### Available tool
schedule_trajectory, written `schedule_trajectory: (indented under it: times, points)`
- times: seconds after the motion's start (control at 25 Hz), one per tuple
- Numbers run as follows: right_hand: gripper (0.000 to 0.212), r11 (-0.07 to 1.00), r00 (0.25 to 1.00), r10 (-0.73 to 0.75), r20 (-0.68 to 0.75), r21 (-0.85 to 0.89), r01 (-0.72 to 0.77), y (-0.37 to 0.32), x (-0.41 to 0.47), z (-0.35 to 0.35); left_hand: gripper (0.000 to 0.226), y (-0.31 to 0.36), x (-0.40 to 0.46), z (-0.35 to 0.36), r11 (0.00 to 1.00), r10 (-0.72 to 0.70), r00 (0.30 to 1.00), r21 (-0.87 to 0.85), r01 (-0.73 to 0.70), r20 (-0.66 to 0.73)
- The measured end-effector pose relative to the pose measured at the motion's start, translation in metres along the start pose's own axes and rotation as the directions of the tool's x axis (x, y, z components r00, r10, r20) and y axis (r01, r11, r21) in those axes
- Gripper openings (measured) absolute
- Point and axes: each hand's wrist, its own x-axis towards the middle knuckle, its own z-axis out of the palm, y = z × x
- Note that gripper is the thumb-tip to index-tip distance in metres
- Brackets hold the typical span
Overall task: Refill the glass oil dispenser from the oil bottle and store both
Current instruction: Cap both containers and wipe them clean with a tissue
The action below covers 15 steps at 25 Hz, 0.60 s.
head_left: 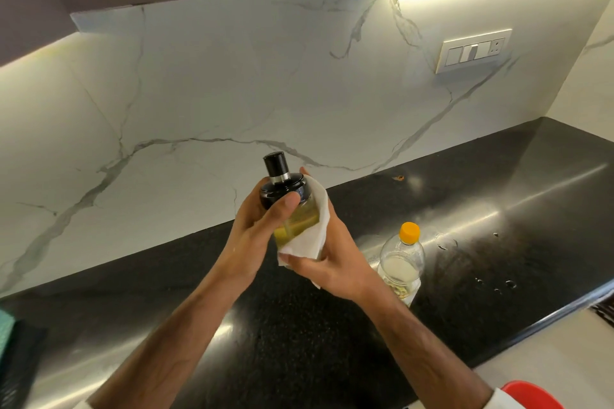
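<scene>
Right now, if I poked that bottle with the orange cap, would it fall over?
Probably fairly easily. The oil bottle looks like thin clear plastic and mostly empty, so likely light. It stands tall and narrow on the shiny black countertop, so it might slide or tip.

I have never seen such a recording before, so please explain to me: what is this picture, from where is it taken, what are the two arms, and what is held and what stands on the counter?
There is no machine here. A person wears one wide-angle camera on the head, looking forward and down, so the two arms are that person's own. The left hand grips the glass oil dispenser, which has a black cap and yellow oil inside and is lifted above the black counter. The right hand presses a white paper towel against the glass, probably wiping it. To the right, the plastic oil bottle stands upright on the counter with its orange cap on. It looks nearly empty.
</scene>
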Motion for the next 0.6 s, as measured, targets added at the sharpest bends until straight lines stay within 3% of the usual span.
schedule_trajectory:
  times: [0.24, 0.4, 0.52, 0.6]
  points:
    - [0.084, 0.992, 0.978, -0.053, -0.202, -0.123, 0.028, 0.006, -0.013, 0.03, 0.052, -0.006, -0.006, 0.006, 0.995, 0.098, 0.983, -0.003, -0.1, -0.155]
    - [0.068, 0.998, 0.966, -0.052, -0.254, -0.042, 0.042, 0.011, -0.025, 0.048, 0.055, -0.008, -0.005, 0.005, 0.993, 0.107, 0.974, -0.021, -0.113, -0.198]
    - [0.075, 1.0, 0.969, 0.019, -0.248, 0.007, -0.018, -0.001, -0.013, 0.045, 0.052, -0.005, -0.004, 0.006, 0.99, 0.117, 0.979, -0.06, -0.129, -0.169]
    - [0.081, 0.999, 0.981, -0.011, -0.196, -0.036, 0.004, -0.014, -0.001, 0.038, 0.056, -0.003, -0.003, 0.007, 0.987, 0.136, 0.979, -0.066, -0.147, -0.15]
